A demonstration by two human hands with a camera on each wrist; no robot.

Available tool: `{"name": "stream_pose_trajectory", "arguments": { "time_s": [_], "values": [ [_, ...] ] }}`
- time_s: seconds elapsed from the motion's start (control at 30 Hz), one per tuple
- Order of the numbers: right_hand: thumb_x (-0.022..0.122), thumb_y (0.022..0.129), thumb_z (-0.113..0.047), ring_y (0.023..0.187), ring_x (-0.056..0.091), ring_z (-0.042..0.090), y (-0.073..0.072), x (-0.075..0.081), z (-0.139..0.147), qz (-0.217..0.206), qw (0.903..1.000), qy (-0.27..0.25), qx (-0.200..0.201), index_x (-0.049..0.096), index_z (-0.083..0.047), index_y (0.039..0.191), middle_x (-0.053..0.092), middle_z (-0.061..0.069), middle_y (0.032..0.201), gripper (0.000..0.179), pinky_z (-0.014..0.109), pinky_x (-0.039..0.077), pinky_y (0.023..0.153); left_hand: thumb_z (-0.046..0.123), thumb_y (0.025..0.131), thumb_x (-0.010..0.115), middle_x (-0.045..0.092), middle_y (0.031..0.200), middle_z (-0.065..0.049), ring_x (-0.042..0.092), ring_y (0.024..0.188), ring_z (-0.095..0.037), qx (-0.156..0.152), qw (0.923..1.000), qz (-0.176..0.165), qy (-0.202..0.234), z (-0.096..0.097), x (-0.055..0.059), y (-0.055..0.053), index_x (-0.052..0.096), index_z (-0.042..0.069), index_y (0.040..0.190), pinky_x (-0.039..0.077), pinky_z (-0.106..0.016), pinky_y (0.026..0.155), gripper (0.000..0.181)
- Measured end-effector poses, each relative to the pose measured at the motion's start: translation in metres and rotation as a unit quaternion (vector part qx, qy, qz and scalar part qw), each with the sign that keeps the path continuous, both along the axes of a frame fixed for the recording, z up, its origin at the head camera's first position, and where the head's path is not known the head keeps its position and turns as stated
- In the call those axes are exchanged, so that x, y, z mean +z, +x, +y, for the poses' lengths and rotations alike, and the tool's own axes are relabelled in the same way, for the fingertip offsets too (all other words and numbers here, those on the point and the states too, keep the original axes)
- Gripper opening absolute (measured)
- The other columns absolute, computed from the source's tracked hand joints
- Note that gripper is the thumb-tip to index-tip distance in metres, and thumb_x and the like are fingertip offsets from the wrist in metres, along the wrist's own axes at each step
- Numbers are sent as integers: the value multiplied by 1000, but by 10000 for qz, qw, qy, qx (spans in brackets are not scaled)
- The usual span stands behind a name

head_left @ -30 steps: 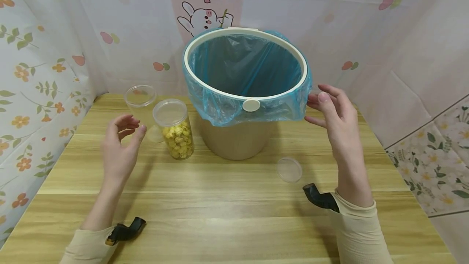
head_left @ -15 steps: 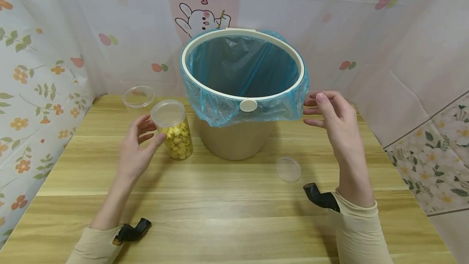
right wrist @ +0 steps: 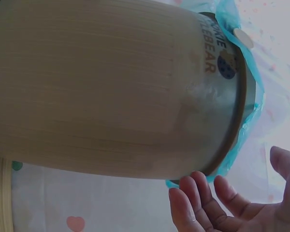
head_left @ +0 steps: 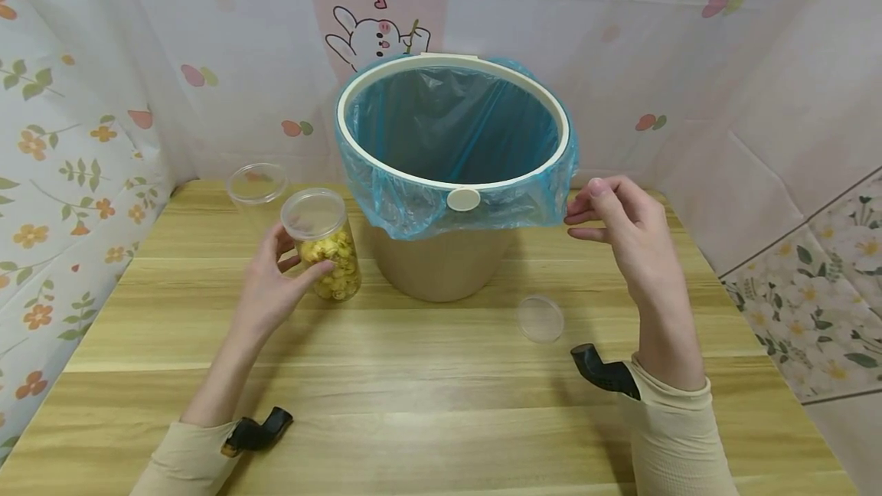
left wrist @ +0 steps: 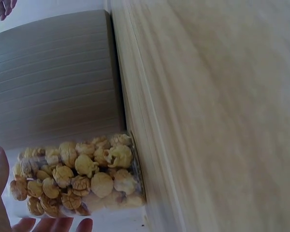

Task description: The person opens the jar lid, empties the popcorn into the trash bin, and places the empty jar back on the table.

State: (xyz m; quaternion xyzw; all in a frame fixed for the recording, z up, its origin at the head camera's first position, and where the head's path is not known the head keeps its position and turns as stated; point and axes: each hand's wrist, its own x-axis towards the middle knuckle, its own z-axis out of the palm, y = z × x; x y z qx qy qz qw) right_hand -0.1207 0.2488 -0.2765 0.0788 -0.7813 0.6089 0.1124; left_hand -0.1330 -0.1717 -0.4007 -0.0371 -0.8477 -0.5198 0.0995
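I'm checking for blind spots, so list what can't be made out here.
Popcorn jar, top: left wrist view, cut off by left edge.
Bin, inside floor: head view, hidden by its front rim.
Bin's lettering: head view, hidden by blue bag.
Left hand, mostly: left wrist view, cut off by edges.

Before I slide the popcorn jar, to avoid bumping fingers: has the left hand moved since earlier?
Yes, the left hand has moved right, toward the bin, up to the popcorn jar.
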Motion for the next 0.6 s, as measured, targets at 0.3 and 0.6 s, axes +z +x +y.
{"name": "stream_pose_trajectory", "arguments": {
  "time_s": [0.3,0.6],
  "values": [
    [57,105,-29,86,71,11,1,0,-1,-13,9999,113,107,62,-6,100,66,1,96,24,20,62,77,27,82,87,54,144,-19,54,133,-35,138,9999,18,-97,8,0,-6,35,9,156,49,-56,110,92],
    [56,105,-29,87,71,11,1,0,-2,-33,9996,219,152,62,-6,102,66,1,98,24,20,62,78,29,82,87,55,143,-20,53,134,-34,155,9997,-97,-146,11,2,-10,30,9,159,48,-56,112,98]
  ]
}}
